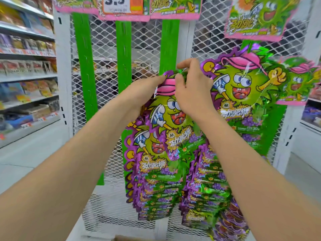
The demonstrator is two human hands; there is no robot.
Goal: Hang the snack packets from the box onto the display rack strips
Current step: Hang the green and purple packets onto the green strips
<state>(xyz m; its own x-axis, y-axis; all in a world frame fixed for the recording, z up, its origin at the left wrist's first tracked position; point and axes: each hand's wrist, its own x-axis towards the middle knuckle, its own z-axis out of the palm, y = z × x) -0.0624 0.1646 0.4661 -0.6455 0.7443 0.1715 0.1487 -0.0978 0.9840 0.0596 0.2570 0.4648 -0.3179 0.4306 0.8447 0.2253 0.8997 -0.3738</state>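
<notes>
I log left hand (pixel 147 87) and right hand (pixel 193 87) pinching one snack packet (pixel 173 122) by its top, green display strip (pixel 169 46) at 12 o'clock, hung packets (pixel 156 188) at 6 o'clock.

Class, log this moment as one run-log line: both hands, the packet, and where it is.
snack packet held at top | left hand pinches | right hand grips | against green strip | hooking hidden by hands

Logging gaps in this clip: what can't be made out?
Head view.
Hang hole of the held packet and its meeting with the green strip: hidden by fingers of left hand and right hand.
A brown sliver, perhaps the box: cut by bottom edge.
The price sign: cropped at top.
Left shelf goods: blurred.
</notes>
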